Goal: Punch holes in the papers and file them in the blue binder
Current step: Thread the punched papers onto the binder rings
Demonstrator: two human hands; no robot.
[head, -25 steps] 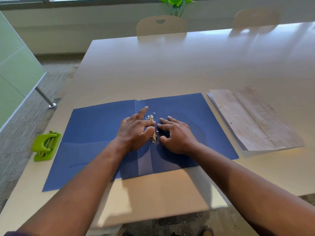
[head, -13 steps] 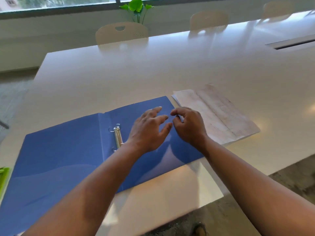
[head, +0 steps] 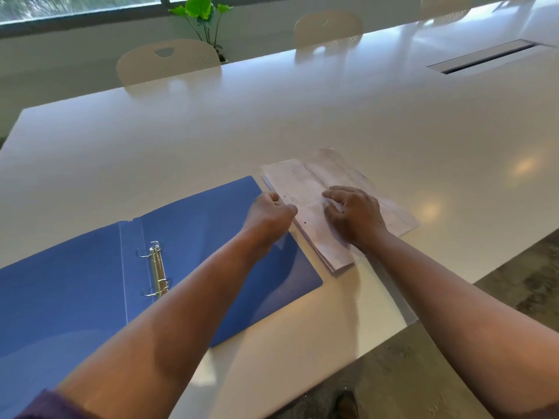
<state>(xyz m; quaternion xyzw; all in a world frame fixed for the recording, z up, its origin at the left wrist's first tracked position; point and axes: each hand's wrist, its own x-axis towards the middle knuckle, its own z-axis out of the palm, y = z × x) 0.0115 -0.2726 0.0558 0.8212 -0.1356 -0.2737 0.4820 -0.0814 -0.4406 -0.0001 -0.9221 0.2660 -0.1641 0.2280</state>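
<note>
Both hands had left the blue binder [head: 211, 237] for the papers [head: 314, 189] beside its right edge. Left hand [head: 267, 217] pinched their punched edge; right hand [head: 354, 216] curled on top. Stack's long axis ran away rightward; print blurred.

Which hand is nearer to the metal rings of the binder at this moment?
Left. The left hand is at the near edge of the paper stack, right of the metal rings; the right hand rests farther right, on the stack.
</note>
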